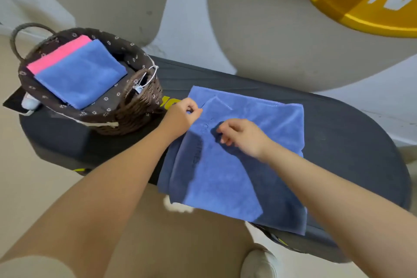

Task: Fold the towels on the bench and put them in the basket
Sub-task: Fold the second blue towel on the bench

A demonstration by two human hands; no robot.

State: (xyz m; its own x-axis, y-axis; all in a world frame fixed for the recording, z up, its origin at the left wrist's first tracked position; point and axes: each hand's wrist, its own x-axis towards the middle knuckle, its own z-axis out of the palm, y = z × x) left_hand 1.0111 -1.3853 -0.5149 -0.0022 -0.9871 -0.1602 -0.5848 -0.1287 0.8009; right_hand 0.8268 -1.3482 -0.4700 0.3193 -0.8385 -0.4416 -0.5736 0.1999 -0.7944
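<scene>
- The blue towel lies spread on the dark padded surface, its near edge hanging over at 6 o'clock.
- Left hand pinches the towel's edge at 10 o'clock, fingers closed on it; right hand has curled fingers gathering cloth mid-towel.
- To fold well: likely match corners, keep edges taut, then smooth.
- The towel is soft plush; the woven wicker basket, at 9 o'clock, has a flowered lining and holds folded pink and blue towels.

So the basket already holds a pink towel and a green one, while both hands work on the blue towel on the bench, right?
Not quite. In the head view the basket holds a pink towel and a blue one, not green. The rest is right.
</scene>
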